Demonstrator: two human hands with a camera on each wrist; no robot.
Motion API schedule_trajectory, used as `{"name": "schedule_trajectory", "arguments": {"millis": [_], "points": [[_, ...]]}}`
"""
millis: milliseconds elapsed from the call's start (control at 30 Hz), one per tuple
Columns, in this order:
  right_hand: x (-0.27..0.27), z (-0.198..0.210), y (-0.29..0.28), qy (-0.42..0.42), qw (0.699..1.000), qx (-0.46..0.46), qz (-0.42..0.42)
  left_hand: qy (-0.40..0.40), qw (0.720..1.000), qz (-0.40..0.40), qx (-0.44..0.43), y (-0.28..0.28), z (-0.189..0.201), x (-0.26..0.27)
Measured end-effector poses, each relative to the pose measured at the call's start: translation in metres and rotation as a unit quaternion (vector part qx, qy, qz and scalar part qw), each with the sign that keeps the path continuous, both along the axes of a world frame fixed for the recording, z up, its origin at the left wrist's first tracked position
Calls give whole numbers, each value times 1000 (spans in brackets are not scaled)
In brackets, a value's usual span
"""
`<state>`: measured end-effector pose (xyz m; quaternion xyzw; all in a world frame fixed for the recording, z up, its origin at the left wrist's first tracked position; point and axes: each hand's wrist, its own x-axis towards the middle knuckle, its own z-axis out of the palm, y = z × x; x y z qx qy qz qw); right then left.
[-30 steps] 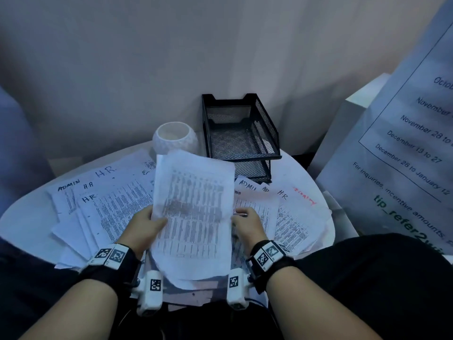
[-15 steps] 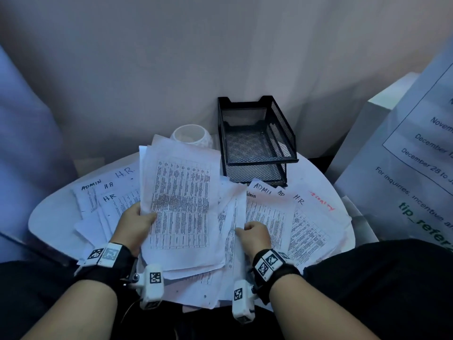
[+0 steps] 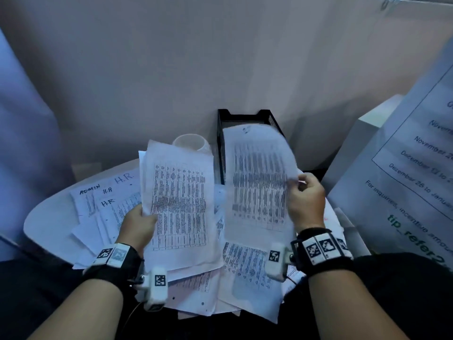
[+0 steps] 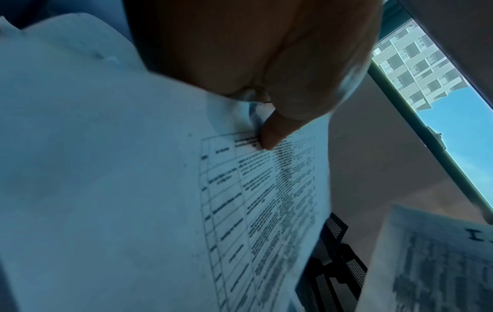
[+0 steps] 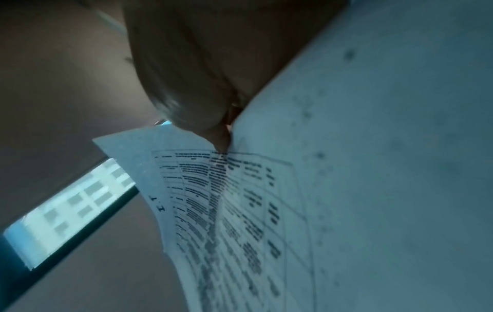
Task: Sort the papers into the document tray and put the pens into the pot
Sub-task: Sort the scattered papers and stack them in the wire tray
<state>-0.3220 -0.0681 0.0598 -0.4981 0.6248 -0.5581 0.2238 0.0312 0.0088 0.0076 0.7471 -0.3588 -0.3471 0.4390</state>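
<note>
My left hand (image 3: 139,224) grips the left edge of a stack of printed sheets (image 3: 180,204), held upright over the table; the thumb (image 4: 274,135) presses on the top page. My right hand (image 3: 305,200) pinches the right edge of a single printed sheet (image 3: 259,182), lifted in front of the black mesh document tray (image 3: 245,117), which it mostly hides. That sheet (image 5: 213,190) is marked "I.T". The white pot (image 3: 190,142) stands left of the tray, behind the stack. More papers (image 3: 107,200) labelled ADMIN and H.R lie spread on the round white table (image 3: 46,222). No pens show.
A wall rises close behind the table. At the right stands a white box (image 3: 365,128) with a large printed notice (image 3: 404,173) leaning on it. Loose sheets (image 3: 247,276) overhang the table's near edge above my lap.
My right hand has taken one sheet from the pile and lifted it up and right, toward the tray. The left hand keeps holding its stack, now raised a little.
</note>
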Motion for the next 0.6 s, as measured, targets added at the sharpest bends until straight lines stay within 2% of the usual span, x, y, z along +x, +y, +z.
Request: {"name": "schedule_trajectory", "arguments": {"millis": [100,167,300,433,533,600], "points": [[1,-2,-1,-123,991,33,33,3,1000,0,0,1,5,-1],[8,-12,3,-178,978,79,67,32,999,-26,-4,2,10,-6],[35,-33,18,-197,959,166,116,113,989,-90,-13,3,25,-23],[65,-54,33,-241,933,237,121,233,968,-94,0,5,25,-32],[77,-73,37,-248,929,263,77,250,963,-99,25,8,21,-37],[82,-83,38,-243,931,267,60,196,970,-139,39,13,22,-44]]}}
